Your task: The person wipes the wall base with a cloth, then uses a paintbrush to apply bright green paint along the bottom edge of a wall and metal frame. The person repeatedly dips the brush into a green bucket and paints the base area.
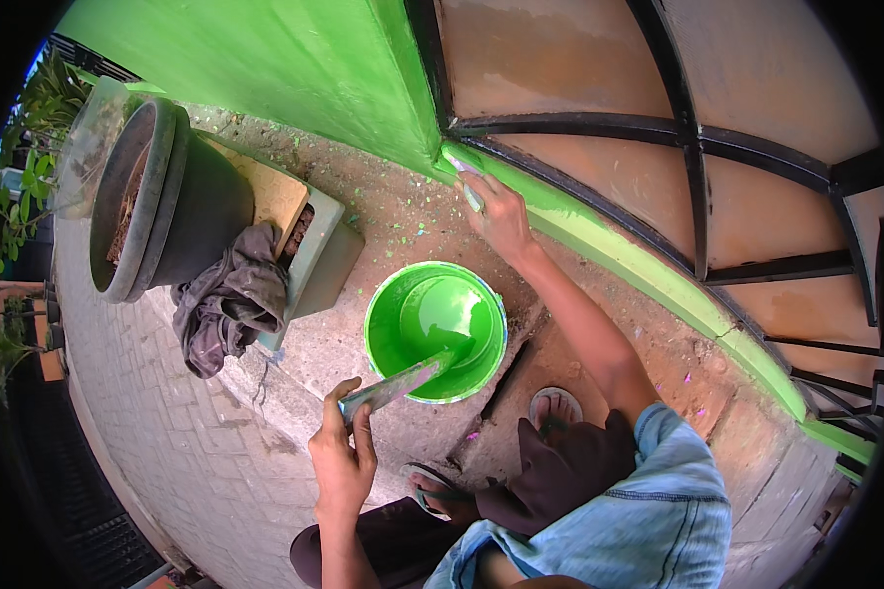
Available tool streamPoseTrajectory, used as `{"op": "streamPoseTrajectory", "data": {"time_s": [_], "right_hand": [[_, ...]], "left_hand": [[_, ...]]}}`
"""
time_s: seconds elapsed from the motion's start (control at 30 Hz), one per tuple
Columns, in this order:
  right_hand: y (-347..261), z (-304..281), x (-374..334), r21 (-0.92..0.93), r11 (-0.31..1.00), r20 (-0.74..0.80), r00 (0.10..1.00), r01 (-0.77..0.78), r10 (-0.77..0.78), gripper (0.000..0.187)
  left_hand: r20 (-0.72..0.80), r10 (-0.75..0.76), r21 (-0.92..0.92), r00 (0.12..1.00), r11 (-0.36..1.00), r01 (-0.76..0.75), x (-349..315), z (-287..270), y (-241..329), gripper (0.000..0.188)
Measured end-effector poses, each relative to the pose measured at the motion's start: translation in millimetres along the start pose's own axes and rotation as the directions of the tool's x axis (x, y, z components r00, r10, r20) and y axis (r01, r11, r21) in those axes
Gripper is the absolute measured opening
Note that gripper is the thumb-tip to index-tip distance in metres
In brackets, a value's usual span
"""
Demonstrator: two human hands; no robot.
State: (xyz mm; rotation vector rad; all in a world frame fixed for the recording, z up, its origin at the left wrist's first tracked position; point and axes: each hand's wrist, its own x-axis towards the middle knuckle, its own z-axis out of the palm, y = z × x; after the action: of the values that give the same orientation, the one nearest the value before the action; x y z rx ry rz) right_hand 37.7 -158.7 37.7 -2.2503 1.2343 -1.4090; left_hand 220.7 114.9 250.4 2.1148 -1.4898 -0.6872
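Item: left hand (342, 461). Thumb and fingers pinched on the near end of a flat paint-smeared stick (393, 385); the palm's inner side is turned from view. The stick slants away from these fingers, up and to the right, over the bucket's near rim; its far end is green, and whether it dips into the paint is hard to make out.

Item: right hand (501, 218). Fingers curled around a slim, pale, paint-streaked hand tool (469, 188); the grip hides much of the handle, and brush or scraper cannot be told. Its tip lies just beyond the fingertips, near the wall's lower corner; contact is unclear.

Item: round paint bucket (385, 329). Stands beyond the left fingertips and below the right fingers. Holds bright green paint (442, 312), glare masking part of the surface; outer side mostly out of sight.

Item: green wall (295, 69). Rises above and left of the right fingers, cut off at the top.

Item: black metal frame (579, 126). Right of the right fingers, cut off by the dark rim.

Item: dark crumpled cloth (228, 304). Up and left of the left fingers, hanging beside a round plant pot (211, 201); its folds conceal part of the rectangular planter (329, 260).
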Motion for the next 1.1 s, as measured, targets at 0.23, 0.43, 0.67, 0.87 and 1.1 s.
{"op": "streamPoseTrajectory", "data": {"time_s": [0.23, 0.43, 0.67, 0.87, 1.1], "right_hand": [[1, 19, 4, -0.001, 0.999, -0.054, 0.998, -0.033, 0.033, 0.031], [-9, 7, 9, 0.078, 0.996, -0.067, 0.997, -0.037, 0.042, 0.019], [-33, -24, -24, 0.394, 0.850, -0.104, 0.902, -0.349, 0.419, 0.018], [-47, -27, -33, 0.750, 0.442, 0.077, 0.729, -0.492, 0.680, 0.019], [-25, 5, -26, 0.813, 0.379, 0.109, 0.756, -0.441, 0.645, 0.022]], "left_hand": [[-0.004, 0.006, -0.007, 1.000, 1.000, -0.006, -1, 0, -2, 0.028], [0.012, -0.024, 0.001, 1.000, 1.000, 0.024, -3, -2, -2, 0.028], [0.002, 0.017, -0.002, 1.000, 1.000, -0.017, -6, -1, -2, 0.027], [0.014, 0.008, -0.011, 1.000, 1.000, -0.008, -6, -2, -5, 0.027], [0.040, -0.034, 0.021, 0.999, 0.999, 0.033, -7, -4, -1, 0.026]]}}
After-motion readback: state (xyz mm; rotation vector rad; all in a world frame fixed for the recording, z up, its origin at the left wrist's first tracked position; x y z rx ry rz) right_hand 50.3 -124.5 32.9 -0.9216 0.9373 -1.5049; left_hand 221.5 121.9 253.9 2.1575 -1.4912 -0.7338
